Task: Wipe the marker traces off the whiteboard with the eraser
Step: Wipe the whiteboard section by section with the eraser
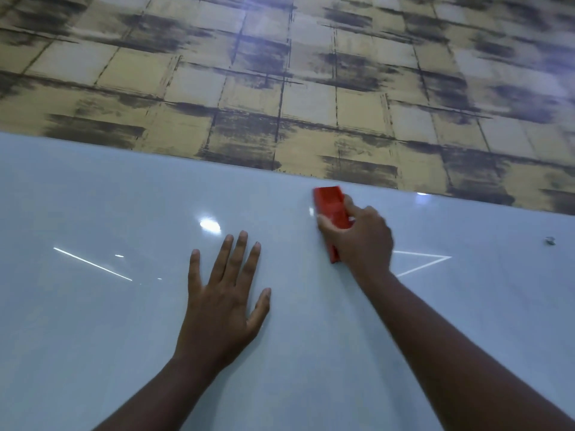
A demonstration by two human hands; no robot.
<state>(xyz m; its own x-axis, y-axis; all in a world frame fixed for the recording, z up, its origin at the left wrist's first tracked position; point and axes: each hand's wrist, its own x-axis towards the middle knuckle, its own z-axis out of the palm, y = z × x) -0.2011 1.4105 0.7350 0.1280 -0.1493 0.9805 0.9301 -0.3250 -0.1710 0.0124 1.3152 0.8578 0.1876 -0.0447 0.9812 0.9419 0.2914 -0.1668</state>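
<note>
A glossy white whiteboard [93, 321] fills the lower part of the head view. My right hand [364, 241] grips a red eraser [330, 206] and presses it against the board close to its top edge. My left hand [222, 293] lies flat on the board with its fingers spread, to the left of the eraser. I see no clear marker traces; the bright lines on the surface look like light reflections.
Above the board is a wall [280, 73] with yellow and dark checked wallpaper. A small metal fixing [550, 240] sits on the board at the far right. Bright light glare [210, 225] shows above my left hand.
</note>
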